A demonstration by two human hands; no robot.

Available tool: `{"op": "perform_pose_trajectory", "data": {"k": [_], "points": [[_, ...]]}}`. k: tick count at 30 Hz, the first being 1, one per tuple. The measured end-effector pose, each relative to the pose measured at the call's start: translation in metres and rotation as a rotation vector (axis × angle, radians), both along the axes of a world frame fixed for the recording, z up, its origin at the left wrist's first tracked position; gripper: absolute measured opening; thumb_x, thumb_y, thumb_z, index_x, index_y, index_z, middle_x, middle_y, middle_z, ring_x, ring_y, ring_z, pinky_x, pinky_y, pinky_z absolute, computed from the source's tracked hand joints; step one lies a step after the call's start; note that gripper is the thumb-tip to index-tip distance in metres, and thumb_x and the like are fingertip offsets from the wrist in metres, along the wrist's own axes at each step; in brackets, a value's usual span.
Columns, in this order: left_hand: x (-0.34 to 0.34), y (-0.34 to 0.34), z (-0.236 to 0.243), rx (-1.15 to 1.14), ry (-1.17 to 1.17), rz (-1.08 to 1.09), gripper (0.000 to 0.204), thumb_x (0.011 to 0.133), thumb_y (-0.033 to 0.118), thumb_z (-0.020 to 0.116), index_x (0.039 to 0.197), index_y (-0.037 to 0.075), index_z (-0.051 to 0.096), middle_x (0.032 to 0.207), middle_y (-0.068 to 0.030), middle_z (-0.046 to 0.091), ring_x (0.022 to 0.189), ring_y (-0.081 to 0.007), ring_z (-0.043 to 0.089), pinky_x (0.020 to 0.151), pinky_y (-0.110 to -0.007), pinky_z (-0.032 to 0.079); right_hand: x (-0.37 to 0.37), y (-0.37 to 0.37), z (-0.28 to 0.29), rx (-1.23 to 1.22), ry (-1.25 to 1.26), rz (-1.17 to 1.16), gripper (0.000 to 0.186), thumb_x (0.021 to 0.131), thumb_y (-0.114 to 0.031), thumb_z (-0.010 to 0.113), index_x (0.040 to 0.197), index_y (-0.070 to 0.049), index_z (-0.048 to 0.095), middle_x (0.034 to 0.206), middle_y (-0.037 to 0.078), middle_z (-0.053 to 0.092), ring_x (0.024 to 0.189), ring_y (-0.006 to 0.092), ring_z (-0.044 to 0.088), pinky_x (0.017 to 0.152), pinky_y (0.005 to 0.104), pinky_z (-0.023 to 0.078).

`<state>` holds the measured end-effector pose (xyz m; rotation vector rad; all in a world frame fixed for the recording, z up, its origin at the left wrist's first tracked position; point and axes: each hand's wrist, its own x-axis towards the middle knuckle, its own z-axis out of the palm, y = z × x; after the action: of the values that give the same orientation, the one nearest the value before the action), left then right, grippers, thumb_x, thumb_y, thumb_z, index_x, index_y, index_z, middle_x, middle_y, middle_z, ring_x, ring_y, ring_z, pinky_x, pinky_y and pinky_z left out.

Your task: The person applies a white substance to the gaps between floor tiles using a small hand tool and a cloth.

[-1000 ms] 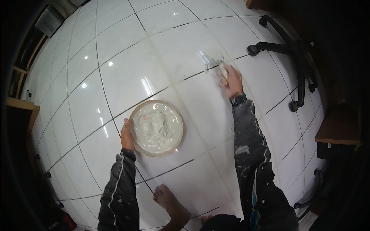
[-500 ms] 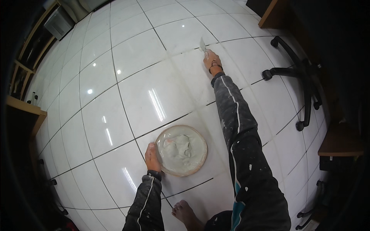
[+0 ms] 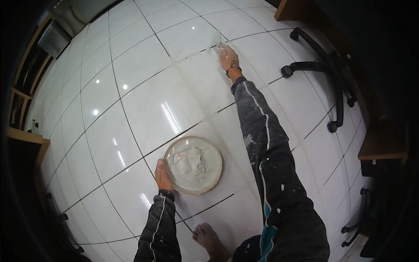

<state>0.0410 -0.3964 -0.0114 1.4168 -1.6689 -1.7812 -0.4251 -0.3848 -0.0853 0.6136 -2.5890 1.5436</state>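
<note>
far across the glossy white tile floor [image 3: 148, 96], a pale flat-bladed spreader [image 3: 217, 38] is blurred, its handle hidden by the right hand [image 3: 229, 58] clamped around it. nearer and left, a round, tan-rimmed bowl [image 3: 221, 170] of wet grey paste [image 3: 192, 162] is touched at its left side by the left hand [image 3: 163, 176]; whether its hidden fingers are clamped cannot be told.

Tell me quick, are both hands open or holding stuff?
Left hand: against the side of the round bowl; can't tell whether it grips.
Right hand: closed, holding a scraper.
</note>
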Motion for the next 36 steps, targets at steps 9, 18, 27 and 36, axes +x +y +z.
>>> {"op": "perform_pose_trajectory", "data": {"k": [9, 18, 27, 36], "points": [[0.005, -0.003, -0.012, -0.043, 0.002, -0.048, 0.061, 0.097, 0.050, 0.032, 0.111, -0.003, 0.059, 0.101, -0.0093, 0.061, 0.094, -0.0159, 0.055, 0.087, -0.028, 0.041, 0.040, 0.080, 0.025, -0.321, -0.468, 0.123, 0.027, 0.090, -0.025, 0.050, 0.108, -0.006, 0.058, 0.088, 0.011, 0.063, 0.062, 0.0199, 0.057, 0.057, 0.0339, 0.048], [0.010, -0.025, -0.030, -0.148, -0.085, -0.088, 0.070, 0.095, 0.056, 0.029, 0.122, -0.003, 0.054, 0.115, -0.0135, 0.060, 0.104, -0.0216, 0.056, 0.092, -0.030, 0.041, 0.221, 0.298, 0.071, -0.925, -1.217, 0.064, 0.025, 0.093, -0.023, 0.050, 0.112, -0.008, 0.053, 0.080, 0.007, 0.057, 0.046, 0.0086, 0.042, 0.040, 0.0245, 0.037], [0.002, 0.022, -0.049, -0.075, 0.018, -0.045, 0.075, 0.095, 0.058, 0.025, 0.130, -0.005, 0.044, 0.125, -0.0166, 0.053, 0.110, -0.0268, 0.053, 0.096, -0.033, 0.040, 0.259, 0.282, 0.083, -0.432, -0.292, 0.101, 0.026, 0.088, -0.014, 0.049, 0.113, -0.006, 0.049, 0.088, 0.012, 0.061, 0.069, 0.0228, 0.058, 0.062, 0.0378, 0.049], [0.007, 0.057, -0.040, -0.242, -0.049, -0.056, 0.073, 0.096, 0.055, 0.025, 0.118, -0.009, 0.053, 0.113, -0.0184, 0.059, 0.103, -0.0256, 0.056, 0.093, -0.034, 0.041, 0.175, 0.186, 0.039, 0.119, 0.133, 0.038, 0.038, 0.084, -0.010, 0.050, 0.121, -0.007, 0.048, 0.109, 0.018, 0.057, 0.095, 0.0358, 0.058, 0.084, 0.0415, 0.048]]}}
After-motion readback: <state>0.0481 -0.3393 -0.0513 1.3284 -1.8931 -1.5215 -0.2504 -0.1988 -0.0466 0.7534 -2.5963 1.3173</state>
